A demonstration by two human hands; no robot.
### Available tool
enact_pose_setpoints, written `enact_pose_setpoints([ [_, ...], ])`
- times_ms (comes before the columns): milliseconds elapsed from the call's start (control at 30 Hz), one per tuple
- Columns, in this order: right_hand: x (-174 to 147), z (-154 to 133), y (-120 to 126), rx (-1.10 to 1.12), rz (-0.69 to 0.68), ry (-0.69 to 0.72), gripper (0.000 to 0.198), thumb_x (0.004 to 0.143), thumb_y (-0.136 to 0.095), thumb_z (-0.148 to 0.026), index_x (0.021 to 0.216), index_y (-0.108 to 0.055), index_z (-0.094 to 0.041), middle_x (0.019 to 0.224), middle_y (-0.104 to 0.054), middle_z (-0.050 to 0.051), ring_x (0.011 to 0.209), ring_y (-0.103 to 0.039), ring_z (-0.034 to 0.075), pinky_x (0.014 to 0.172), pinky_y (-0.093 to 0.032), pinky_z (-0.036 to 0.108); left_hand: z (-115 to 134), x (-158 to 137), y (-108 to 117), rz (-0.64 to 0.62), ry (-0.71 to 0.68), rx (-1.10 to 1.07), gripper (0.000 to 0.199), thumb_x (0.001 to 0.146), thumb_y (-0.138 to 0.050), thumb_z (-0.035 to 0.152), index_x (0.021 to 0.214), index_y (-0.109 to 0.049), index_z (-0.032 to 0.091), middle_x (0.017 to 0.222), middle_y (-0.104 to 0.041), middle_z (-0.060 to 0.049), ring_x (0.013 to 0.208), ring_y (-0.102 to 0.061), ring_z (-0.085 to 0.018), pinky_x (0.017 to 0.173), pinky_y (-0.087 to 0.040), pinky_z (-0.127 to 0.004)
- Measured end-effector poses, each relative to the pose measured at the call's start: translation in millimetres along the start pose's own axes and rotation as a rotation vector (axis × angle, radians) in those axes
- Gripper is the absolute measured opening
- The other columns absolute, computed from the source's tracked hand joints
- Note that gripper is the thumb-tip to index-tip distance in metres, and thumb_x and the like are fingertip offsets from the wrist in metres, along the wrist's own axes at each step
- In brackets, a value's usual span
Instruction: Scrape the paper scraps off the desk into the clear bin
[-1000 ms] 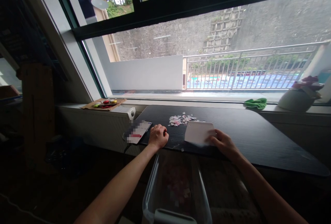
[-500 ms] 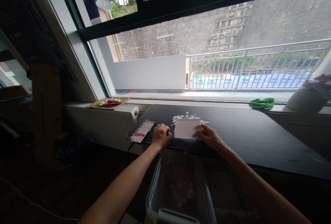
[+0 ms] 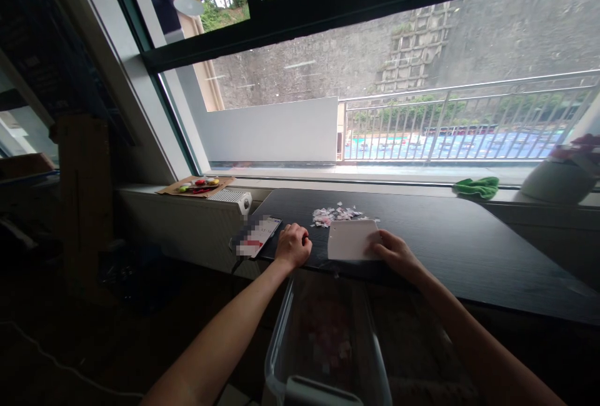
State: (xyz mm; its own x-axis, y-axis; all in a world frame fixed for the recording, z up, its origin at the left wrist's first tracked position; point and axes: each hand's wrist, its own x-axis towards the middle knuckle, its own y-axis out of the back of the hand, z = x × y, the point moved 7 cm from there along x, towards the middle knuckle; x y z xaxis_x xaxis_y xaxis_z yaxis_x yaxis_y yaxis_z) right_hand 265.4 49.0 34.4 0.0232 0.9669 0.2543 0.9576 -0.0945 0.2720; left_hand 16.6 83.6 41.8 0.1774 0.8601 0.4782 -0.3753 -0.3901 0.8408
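Note:
My right hand grips the right end of a flat white scraper, with the thumb in front of it. The scraper is held tilted over the near part of the dark table. Just behind its top edge lies a loose heap of small white and pinkish paper scraps. My left hand rests as a closed fist on the table's near edge, and I see nothing in it. Below the edge stands a clear plastic bin with some scraps dimly visible inside.
A phone, partly blurred, lies left of my left hand. On the sill are a cardboard piece bearing small colourful items, a green cloth and a pale rounded container. A white radiator runs under the window.
My right hand and the scraper have moved right and slightly nearer, uncovering more of the scrap heap. The left hand has stayed in place.

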Motion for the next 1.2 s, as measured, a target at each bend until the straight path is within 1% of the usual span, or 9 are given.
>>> enact_pose_setpoints([
  [133,-2.3,-2.1,0.6,-0.029,-0.015,0.012,0.020,0.062,-0.056,-0.035,0.073,-0.062,-0.019,0.068,-0.066,0.001,0.065,-0.060,0.018,0.057,-0.048,0.028,0.6,-0.1,0.3,0.003,-0.003,-0.003,0.012,0.076,-0.052,0.017,0.079,-0.063,0.020,0.089,-0.062,-0.006,0.090,-0.054,-0.021,0.081,-0.043,-0.034],
  [267,-3.4,-1.8,8.6,-0.055,0.065,-0.009,0.021,0.062,-0.054,-0.034,0.074,-0.063,-0.019,0.067,-0.065,0.000,0.064,-0.058,0.017,0.058,-0.047,0.028,0.8,-0.2,0.3,0.002,-0.004,-0.010,0.011,0.076,-0.052,0.018,0.079,-0.063,0.020,0.089,-0.062,-0.006,0.090,-0.054,-0.021,0.082,-0.043,-0.035],
  [333,-4.0,-1.5,8.9,-0.046,0.064,-0.014,0.020,0.061,-0.054,-0.033,0.073,-0.063,-0.019,0.068,-0.065,0.000,0.063,-0.057,0.017,0.056,-0.047,0.027,0.9,-0.4,0.3,0.003,-0.005,-0.013,0.011,0.076,-0.052,0.017,0.079,-0.063,0.020,0.089,-0.062,-0.006,0.090,-0.054,-0.021,0.082,-0.043,-0.035],
  [433,-5.0,-0.2,5.9,-0.005,-0.001,-0.019,0.020,0.062,-0.055,-0.032,0.075,-0.064,-0.019,0.069,-0.066,0.000,0.064,-0.058,0.017,0.054,-0.047,0.026,0.8,-0.5,0.4,0.004,-0.002,-0.014,0.011,0.076,-0.052,0.018,0.079,-0.063,0.020,0.088,-0.062,-0.006,0.090,-0.054,-0.021,0.082,-0.043,-0.035],
  [533,-4.8,1.8,4.2,0.029,-0.056,-0.012,0.022,0.065,-0.057,-0.033,0.079,-0.065,-0.018,0.074,-0.067,0.001,0.068,-0.061,0.018,0.058,-0.051,0.028,0.5,-0.5,0.1,0.003,0.004,-0.014,0.011,0.076,-0.053,0.018,0.079,-0.063,0.020,0.088,-0.062,-0.005,0.089,-0.054,-0.021,0.082,-0.043,-0.035],
  [733,7.0,3.9,-4.8,0.090,0.002,-0.003,0.028,0.062,-0.063,-0.036,0.084,-0.063,-0.019,0.076,-0.070,0.002,0.070,-0.066,0.019,0.065,-0.055,0.031,-1.1,0.2,-2.9,0.002,0.006,-0.008,0.011,0.075,-0.052,0.018,0.077,-0.062,0.021,0.088,-0.061,-0.005,0.091,-0.053,-0.021,0.082,-0.043,-0.035],
  [933,11.2,-4.4,-25.4,0.055,-0.075,0.001,0.024,0.061,-0.062,-0.033,0.081,-0.063,-0.019,0.072,-0.069,0.001,0.067,-0.065,0.019,0.064,-0.053,0.031,-1.6,-0.1,-3.9,0.002,0.013,-0.005,0.011,0.075,-0.052,0.018,0.077,-0.062,0.021,0.088,-0.062,-0.005,0.091,-0.053,-0.021,0.082,-0.043,-0.034],
  [1067,6.2,-7.8,-23.8,0.068,-0.073,-0.017,0.026,0.060,-0.060,-0.033,0.082,-0.063,-0.019,0.077,-0.070,0.002,0.070,-0.064,0.019,0.066,-0.052,0.032,-0.6,-0.5,-2.4,0.007,0.011,-0.008,0.010,0.076,-0.052,0.018,0.077,-0.062,0.021,0.088,-0.061,-0.005,0.091,-0.053,-0.021,0.081,-0.043,-0.034],
  [1200,4.6,-9.3,-21.0,0.037,-0.046,-0.012,0.023,0.060,-0.059,-0.033,0.078,-0.062,-0.019,0.073,-0.068,0.002,0.068,-0.062,0.019,0.064,-0.051,0.031,-0.6,-0.4,-1.9,0.004,0.011,-0.012,0.010,0.075,-0.052,0.018,0.076,-0.062,0.020,0.088,-0.061,-0.005,0.090,-0.053,-0.021,0.081,-0.043,-0.034],
])
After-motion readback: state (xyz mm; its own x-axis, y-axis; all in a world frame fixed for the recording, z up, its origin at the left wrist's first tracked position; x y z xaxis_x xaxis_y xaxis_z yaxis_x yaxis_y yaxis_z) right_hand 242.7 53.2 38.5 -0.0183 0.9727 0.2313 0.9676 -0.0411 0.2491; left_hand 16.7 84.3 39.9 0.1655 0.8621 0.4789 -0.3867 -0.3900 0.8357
